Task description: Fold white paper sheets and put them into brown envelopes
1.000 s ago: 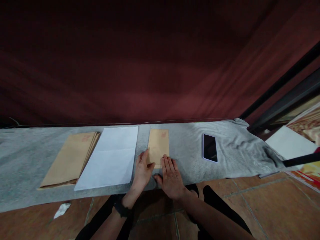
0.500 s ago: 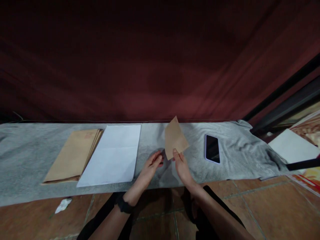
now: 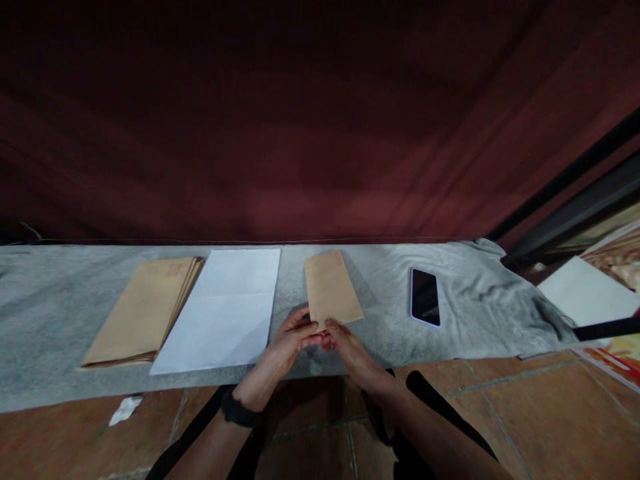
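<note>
A single brown envelope (image 3: 331,288) with red print at its far end is held a little above the grey cloth (image 3: 60,307). My left hand (image 3: 290,337) and my right hand (image 3: 345,343) both pinch its near end, fingers closed and touching each other. To the left lie a white sheet of paper (image 3: 225,308) and, further left, a stack of brown envelopes (image 3: 145,310).
A dark phone (image 3: 425,296) lies face up on the cloth to the right. White paper (image 3: 585,291) and colourful printed sheets sit at the far right by a black bar. A crumpled white scrap (image 3: 125,408) lies on the tiled floor. A dark red curtain hangs behind.
The envelope lay flat under both hands, then my right hand lifted and tilted it alone. Now both hands grip its near end and it is nearly level again.
</note>
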Demonstrator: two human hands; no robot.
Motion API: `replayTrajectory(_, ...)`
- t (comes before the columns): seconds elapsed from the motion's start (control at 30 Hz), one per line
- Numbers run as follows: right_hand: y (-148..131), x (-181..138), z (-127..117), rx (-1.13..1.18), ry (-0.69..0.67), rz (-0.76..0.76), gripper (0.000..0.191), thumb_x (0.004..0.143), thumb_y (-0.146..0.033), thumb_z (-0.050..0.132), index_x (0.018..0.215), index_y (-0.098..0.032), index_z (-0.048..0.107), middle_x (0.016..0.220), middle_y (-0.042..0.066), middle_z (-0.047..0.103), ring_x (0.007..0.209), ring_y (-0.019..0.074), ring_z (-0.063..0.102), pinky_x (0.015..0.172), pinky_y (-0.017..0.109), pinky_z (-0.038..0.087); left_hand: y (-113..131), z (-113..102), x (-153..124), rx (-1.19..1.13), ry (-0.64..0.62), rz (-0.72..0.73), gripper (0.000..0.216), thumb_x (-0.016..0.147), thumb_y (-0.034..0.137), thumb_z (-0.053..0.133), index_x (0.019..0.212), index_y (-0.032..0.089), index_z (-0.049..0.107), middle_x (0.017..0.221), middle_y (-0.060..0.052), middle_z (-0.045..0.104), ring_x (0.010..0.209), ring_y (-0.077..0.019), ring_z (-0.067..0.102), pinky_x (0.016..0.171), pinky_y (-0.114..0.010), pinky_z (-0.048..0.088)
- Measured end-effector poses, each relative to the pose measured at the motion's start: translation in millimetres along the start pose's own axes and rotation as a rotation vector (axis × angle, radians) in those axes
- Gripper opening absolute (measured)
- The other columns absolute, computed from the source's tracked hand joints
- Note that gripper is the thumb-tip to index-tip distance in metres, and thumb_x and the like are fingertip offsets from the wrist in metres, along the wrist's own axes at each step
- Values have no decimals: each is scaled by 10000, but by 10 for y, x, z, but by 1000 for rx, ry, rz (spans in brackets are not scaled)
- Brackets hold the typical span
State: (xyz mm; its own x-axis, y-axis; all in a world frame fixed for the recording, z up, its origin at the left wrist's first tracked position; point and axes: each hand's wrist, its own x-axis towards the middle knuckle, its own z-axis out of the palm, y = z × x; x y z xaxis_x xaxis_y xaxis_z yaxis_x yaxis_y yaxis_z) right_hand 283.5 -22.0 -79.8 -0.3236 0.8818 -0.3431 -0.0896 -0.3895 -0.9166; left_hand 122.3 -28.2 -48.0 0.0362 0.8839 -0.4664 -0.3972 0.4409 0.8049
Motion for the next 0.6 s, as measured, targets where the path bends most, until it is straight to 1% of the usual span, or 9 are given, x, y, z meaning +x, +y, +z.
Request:
replayTrajectory(0.07,-73,-50,-52,-15,-155,80,601,850,-732,553,1017,-174,704,940,88,749,724,175,666,678,314,528,-37,-44,19,86,25,46,552,645,267,835,1149,163,635,854,-36,748,732,-188,727,699,-293,579)
replayTrajectory(0.13,-159,-94,-115,-88,-336,194,590,858,-711,562,977,-157,724,867,89,756,645,157,659,616,287,514,-65,-103,46,185,68,86,538,655,272,806,1150,168,623,777,-5,718,669,-174,702,634,-274,561)
replayTrajectory(0.2,-237,-111,-175,-178,-426,201,583,887,-694,523,919,-154,739,817,90,756,613,160,657,602,294,522,-87,-154,68,278,106,114,552,664,252,764,1182,172,593,722,18,693,622,-174,686,591,-276,553)
replayTrajectory(0.27,-290,-102,-221,-295,-332,31,573,946,-653,444,960,-165,744,897,103,766,699,187,691,673,335,559,-109,-179,77,339,123,119,582,678,230,723,1230,172,550,703,28,682,603,-182,686,581,-292,562)
replayTrajectory(0.33,-297,-93,-248,-508,-167,-235,522,1004,-563,391,1116,-177,724,1116,121,751,957,224,709,869,389,564,-135,-183,77,377,128,108,616,701,215,694,1284,172,500,710,31,678,599,-188,692,592,-313,577)
replayTrajectory(0.37,-279,-96,-256,-654,-127,-358,489,1025,-508,381,1210,-182,694,1248,123,710,1122,236,669,990,413,524,-146,-183,75,394,135,102,630,718,210,680,1312,175,474,719,33,675,603,-191,697,596,-320,582)
replayTrajectory(0.47,-137,-142,-278,-1112,-201,-602,473,1057,-405,380,1464,-205,515,1558,94,480,1458,244,402,1225,478,299,-168,-195,52,525,164,90,622,794,207,622,1381,188,414,740,36,663,565,-183,680,561,-312,564)
replayTrajectory(0.53,-7,-179,-299,-1327,-217,-671,562,1051,-434,415,1563,-207,365,1641,80,336,1521,258,287,1253,503,239,-166,-215,18,754,229,130,552,845,212,589,1379,201,449,751,27,664,563,-179,666,563,-303,540)
replayTrajectory(0.6,103,-197,-324,-1438,-212,-712,647,1043,-472,436,1602,-197,263,1666,78,258,1539,250,239,1266,496,211,-156,-227,-18,1029,326,245,404,894,241,570,1297,217,557,797,-4,691,671,-196,689,654,-318,545)
